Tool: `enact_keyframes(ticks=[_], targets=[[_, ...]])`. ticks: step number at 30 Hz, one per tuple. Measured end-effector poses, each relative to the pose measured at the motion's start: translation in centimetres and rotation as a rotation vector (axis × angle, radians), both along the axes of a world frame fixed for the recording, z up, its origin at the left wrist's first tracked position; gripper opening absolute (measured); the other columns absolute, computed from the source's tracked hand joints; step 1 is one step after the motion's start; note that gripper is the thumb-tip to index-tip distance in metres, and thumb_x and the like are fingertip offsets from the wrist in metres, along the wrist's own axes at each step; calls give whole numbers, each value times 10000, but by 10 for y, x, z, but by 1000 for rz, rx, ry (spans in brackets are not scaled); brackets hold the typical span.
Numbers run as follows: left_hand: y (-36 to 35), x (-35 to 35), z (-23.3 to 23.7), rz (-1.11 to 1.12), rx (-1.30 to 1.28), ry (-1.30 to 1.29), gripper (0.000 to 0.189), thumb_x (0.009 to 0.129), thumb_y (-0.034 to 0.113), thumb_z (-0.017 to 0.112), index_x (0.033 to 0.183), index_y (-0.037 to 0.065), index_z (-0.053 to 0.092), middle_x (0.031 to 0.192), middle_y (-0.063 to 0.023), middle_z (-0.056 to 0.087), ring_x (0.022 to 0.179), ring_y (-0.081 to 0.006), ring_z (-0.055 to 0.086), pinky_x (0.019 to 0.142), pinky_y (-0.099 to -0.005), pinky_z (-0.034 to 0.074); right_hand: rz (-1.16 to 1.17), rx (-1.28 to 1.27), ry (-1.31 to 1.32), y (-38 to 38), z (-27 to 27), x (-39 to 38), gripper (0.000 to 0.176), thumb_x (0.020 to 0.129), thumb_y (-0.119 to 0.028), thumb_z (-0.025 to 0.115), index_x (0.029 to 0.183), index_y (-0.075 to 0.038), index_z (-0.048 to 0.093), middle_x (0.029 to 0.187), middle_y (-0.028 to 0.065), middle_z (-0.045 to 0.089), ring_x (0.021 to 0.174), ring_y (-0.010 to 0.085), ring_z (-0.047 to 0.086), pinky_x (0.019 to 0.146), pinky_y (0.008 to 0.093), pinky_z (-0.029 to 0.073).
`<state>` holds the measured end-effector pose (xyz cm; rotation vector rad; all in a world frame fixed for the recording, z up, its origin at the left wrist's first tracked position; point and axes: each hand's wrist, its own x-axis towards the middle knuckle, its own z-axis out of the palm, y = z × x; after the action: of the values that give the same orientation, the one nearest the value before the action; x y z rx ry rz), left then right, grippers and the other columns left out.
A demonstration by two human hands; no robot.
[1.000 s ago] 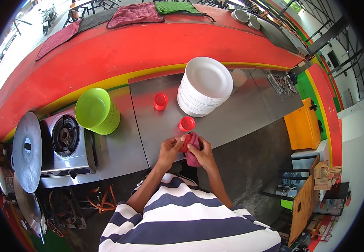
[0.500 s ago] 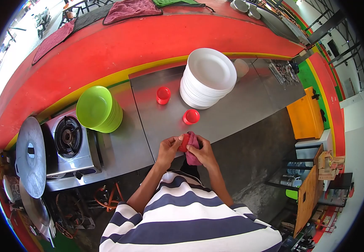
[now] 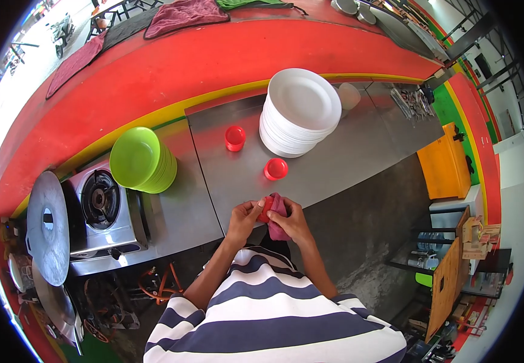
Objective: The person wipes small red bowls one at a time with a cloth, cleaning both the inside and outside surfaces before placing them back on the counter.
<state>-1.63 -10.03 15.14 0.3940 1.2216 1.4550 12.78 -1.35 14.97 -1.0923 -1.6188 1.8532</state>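
Observation:
My left hand point(image 3: 244, 221) is closed on a small red cup point(image 3: 265, 209), held just off the near edge of the steel counter. Wrapped against that cup is a dark pink cloth point(image 3: 278, 209), gripped by my right hand point(image 3: 294, 221). The fingers partly cover both cup and cloth. Just beyond my hands stands another red cup point(image 3: 276, 169), upright on the counter. A further red cup point(image 3: 235, 138) stands behind it to the left. Farther back rises a tall stack of white plates point(image 3: 301, 106).
Left on the steel counter point(image 3: 213, 175) are stacked green bowls point(image 3: 138, 158) and a gas stove point(image 3: 106, 206) beside a large metal lid point(image 3: 49, 227). Cutlery point(image 3: 413, 101) lies at the far right. A red wall point(image 3: 171, 75) runs behind, with cloths point(image 3: 186, 17) on top.
The cloth and held cup have shifted slightly in my hands, which stay in nearly the same place. My view has turned a little; the standing cups have not moved.

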Motion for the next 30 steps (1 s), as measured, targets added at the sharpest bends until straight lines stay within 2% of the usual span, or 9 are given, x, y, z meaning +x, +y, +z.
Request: enact_keyframes(ticks=[11, 14, 17, 20, 23, 26, 29, 30], targets=[[44, 12, -12, -42, -60, 62, 354, 991, 319, 603, 1014, -26, 680, 833, -28, 673, 748, -77, 595, 721, -243, 492, -58, -105, 26, 36, -13, 13, 366, 845, -145, 723, 1152, 15, 605, 976, 65, 651, 842, 121, 613, 748, 281, 527], [60, 16, -20, -38, -53, -11, 342, 999, 318, 589, 1024, -10, 680, 826, -13, 665, 746, -66, 581, 706, -241, 483, -69, -156, 63, 55, -17, 21, 383, 849, -133, 708, 1183, 8, 582, 1002, 64, 642, 828, 120, 613, 725, 278, 532], [78, 20, -17, 48, -69, 104, 327, 1006, 305, 578, 1041, -5, 675, 829, 4, 658, 755, -56, 569, 701, -233, 475, -159, -188, 59, 70, -29, 24, 396, 856, -132, 698, 1201, 3, 561, 1000, 66, 637, 824, 125, 615, 723, 274, 530], [98, 21, -25, 148, -79, 393, 249, 994, 252, 593, 1039, 27, 688, 870, -33, 696, 764, -102, 617, 692, -232, 475, -225, -288, 3, 89, -53, 30, 366, 870, -145, 683, 1183, -7, 554, 978, 69, 637, 830, 134, 619, 734, 280, 527], [116, 21, -35, 207, 2, 855, 162, 935, 206, 656, 1003, 69, 711, 938, -65, 726, 880, -201, 660, 735, -296, 492, -231, -374, -10, 108, -55, 37, 320, 886, -167, 669, 1147, -18, 558, 961, 75, 641, 841, 141, 623, 746, 292, 524], [123, 17, -54, 52, 8, 1391, 118, 859, 180, 711, 949, 106, 729, 1038, -70, 722, 1066, -276, 619, 831, -392, 482, -229, -383, 5, 124, -62, 40, 316, 896, -192, 665, 1138, -18, 560, 954, 79, 645, 838, 140, 622, 749, 301, 524], [126, 20, -76, -46, -18, 1565, 126, 821, 182, 732, 927, 112, 730, 1094, -24, 707, 1178, -269, 552, 905, -449, 442, -222, -370, -3, 140, -79, 41, 335, 899, -225, 677, 1131, -13, 562, 958, 83, 647, 835, 140, 623, 748, 302, 524], [127, 20, -79, -41, -19, 1561, 124, 817, 183, 737, 916, 110, 728, 1133, -32, 688, 1194, -274, 540, 909, -449, 440, -218, -367, -10, 146, -79, 41, 342, 899, -237, 683, 1126, -11, 564, 960, 85, 648, 835, 141, 624, 748, 302, 524]])
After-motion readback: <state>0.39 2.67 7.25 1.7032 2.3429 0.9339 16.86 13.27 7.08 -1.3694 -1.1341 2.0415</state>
